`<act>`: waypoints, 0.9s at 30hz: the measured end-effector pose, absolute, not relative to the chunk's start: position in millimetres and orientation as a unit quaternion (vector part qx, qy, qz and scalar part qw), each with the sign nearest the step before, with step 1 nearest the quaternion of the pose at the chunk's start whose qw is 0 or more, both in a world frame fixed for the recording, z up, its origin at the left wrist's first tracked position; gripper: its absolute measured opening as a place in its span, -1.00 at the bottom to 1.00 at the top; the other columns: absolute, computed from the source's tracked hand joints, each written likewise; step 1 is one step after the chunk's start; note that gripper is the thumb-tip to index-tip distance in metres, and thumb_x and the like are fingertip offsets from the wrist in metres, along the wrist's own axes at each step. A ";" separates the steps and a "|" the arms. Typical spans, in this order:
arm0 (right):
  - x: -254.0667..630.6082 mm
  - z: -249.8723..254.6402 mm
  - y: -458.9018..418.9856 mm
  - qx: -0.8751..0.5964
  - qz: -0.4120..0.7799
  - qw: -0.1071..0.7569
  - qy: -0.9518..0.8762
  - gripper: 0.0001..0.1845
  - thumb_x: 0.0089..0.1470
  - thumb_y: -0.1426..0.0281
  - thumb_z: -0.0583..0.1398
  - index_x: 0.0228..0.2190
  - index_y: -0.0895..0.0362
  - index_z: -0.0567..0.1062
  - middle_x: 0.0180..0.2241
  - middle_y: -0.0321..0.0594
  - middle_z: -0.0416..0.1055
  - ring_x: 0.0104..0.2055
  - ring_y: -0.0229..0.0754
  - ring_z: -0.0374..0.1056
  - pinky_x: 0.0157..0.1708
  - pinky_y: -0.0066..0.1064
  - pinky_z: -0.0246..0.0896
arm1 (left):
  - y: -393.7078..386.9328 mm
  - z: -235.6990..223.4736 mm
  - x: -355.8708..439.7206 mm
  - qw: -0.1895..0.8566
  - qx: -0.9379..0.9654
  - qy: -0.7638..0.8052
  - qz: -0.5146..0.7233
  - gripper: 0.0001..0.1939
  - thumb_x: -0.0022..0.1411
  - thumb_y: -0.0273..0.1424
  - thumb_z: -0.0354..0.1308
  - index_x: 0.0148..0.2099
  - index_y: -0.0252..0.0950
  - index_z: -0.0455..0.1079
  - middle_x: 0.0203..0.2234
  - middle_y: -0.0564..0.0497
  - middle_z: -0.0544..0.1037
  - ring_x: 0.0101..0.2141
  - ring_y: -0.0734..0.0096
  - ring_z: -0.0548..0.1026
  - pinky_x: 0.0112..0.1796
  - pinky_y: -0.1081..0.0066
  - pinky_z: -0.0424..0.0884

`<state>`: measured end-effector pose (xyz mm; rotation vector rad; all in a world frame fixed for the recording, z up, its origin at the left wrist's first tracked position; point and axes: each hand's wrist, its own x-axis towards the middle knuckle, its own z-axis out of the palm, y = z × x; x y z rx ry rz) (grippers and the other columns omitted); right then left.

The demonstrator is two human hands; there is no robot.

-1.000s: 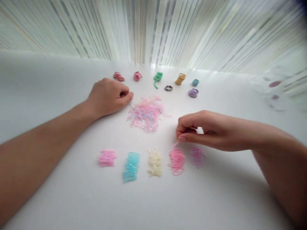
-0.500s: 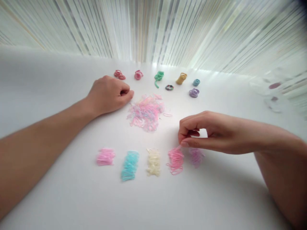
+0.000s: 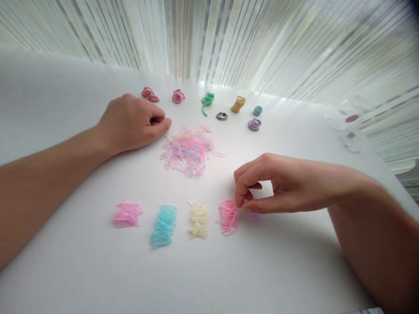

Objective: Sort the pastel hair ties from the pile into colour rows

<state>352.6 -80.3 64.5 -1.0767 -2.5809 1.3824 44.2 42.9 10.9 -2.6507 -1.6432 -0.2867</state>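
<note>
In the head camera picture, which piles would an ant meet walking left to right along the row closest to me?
Light pink pile → blue pile → cream pile → deeper pink pile → purple pile, partly hidden by your right hand.

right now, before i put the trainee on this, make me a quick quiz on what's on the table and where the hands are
1. True or false: the left hand is curled beside the mixed pile.
2. Which does the right hand partly cover in this view? A) the pale pink pile; B) the purple pile; C) the green coil.
3. Fill in the blank: in the near row, the cream pile lies between the blue pile and the ____ pile.

Key: 1. True. 2. B. 3. Deeper pink.
</note>
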 end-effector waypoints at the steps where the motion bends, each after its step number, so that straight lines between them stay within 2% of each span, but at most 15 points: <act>1: 353.3 65.1 -79.7 -0.346 0.438 0.016 -0.829 -0.86 0.30 0.46 0.34 -0.29 0.05 0.75 -0.40 -0.30 0.66 -0.42 -0.26 0.42 -0.40 -0.42 0.32 | 43.2 10.4 43.7 0.001 -0.848 -0.521 -0.096 -0.53 0.43 -0.16 0.03 -0.50 -0.22 0.07 -0.56 -0.03 0.27 -0.34 0.26 0.28 -0.27 0.20 0.02; 5: 356.1 66.6 -77.0 -0.357 0.427 0.037 -0.830 -0.86 0.28 0.41 0.35 -0.31 0.05 0.76 -0.41 -0.29 0.66 -0.42 -0.25 0.42 -0.41 -0.40 0.31 | 43.7 9.4 41.7 -0.011 -0.853 -0.510 -0.110 -0.54 0.40 -0.14 0.02 -0.51 -0.20 0.04 -0.55 -0.02 0.21 -0.37 0.26 0.14 -0.27 0.19 0.02; 14: 358.0 60.9 -70.9 -0.402 0.425 0.104 -0.804 -0.85 0.23 0.35 0.37 -0.40 0.10 0.69 -0.46 -0.29 0.57 -0.44 -0.26 0.34 -0.43 -0.37 0.21 | 51.0 4.9 39.1 0.003 -0.852 -0.512 -0.111 -0.57 0.35 -0.14 0.02 -0.51 -0.21 0.07 -0.55 0.01 0.16 -0.41 0.33 0.10 -0.30 0.23 -0.01; 19: 360.4 49.4 -64.9 -0.452 0.399 0.179 -0.778 -0.78 0.24 0.26 0.40 -0.40 0.12 0.66 -0.53 -0.31 0.47 -0.49 -0.27 0.28 -0.49 -0.36 0.14 | 49.9 6.6 40.4 0.004 -0.849 -0.520 -0.094 -0.58 0.34 -0.13 0.01 -0.51 -0.21 0.08 -0.55 -0.01 0.23 -0.41 0.31 0.19 -0.30 0.23 0.04; 24: 356.8 35.2 -62.3 -0.492 0.364 0.267 -0.744 -0.76 0.24 0.21 0.40 -0.39 0.10 0.66 -0.49 -0.26 0.51 -0.45 -0.22 0.33 -0.45 -0.33 0.22 | 47.6 5.6 42.0 0.019 -0.842 -0.533 -0.074 -0.58 0.38 -0.13 0.00 -0.47 -0.23 0.35 -0.53 -0.02 0.42 -0.36 0.24 0.43 -0.28 0.26 0.10; 27: 351.4 29.7 -63.4 -0.491 0.347 0.290 -0.745 -0.78 0.25 0.23 0.38 -0.36 0.10 0.68 -0.49 -0.25 0.53 -0.45 -0.22 0.34 -0.45 -0.34 0.24 | 47.5 4.5 40.9 0.013 -0.849 -0.522 -0.079 -0.57 0.39 -0.14 0.01 -0.49 -0.22 0.33 -0.53 -0.03 0.46 -0.38 0.24 0.44 -0.31 0.25 0.11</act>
